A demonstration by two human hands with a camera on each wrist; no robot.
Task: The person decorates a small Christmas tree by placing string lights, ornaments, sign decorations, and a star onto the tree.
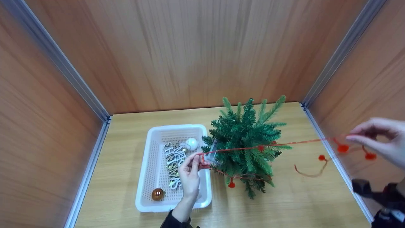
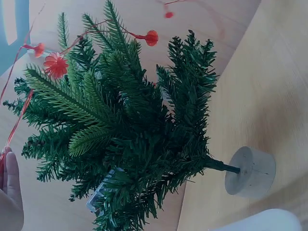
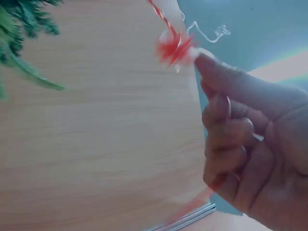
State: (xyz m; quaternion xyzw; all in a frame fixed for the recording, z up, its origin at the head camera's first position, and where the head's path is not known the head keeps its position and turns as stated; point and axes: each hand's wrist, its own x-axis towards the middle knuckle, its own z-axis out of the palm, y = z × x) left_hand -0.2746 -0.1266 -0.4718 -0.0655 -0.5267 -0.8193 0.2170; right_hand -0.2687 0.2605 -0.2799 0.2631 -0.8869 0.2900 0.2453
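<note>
A small green artificial Christmas tree [image 1: 246, 142] stands on a round, pale base [image 2: 250, 171]. Across its front runs a thin red string of lights [image 1: 303, 142], stretched between both hands and dotted with red flower-like pieces [image 2: 56, 66]. At the tree's left side my left hand [image 1: 190, 174] pinches the string between thumb and fingers. Out to the right, my right hand [image 1: 381, 139] pinches another stretch of it, and a loose end dangles below. A lower loop with a red piece [image 1: 231, 183] circles the branches. Among the left branches sits a clear plastic box [image 1: 211, 153].
Left of the tree is a white basket [image 1: 143, 177]. Inside lie glittery letter signs [image 1: 173, 164], a white ball [image 1: 191, 143] and a copper-coloured ball [image 1: 158, 194]. Wooden panels [image 1: 196, 57] with metal edge strips close in the back and both sides of the table.
</note>
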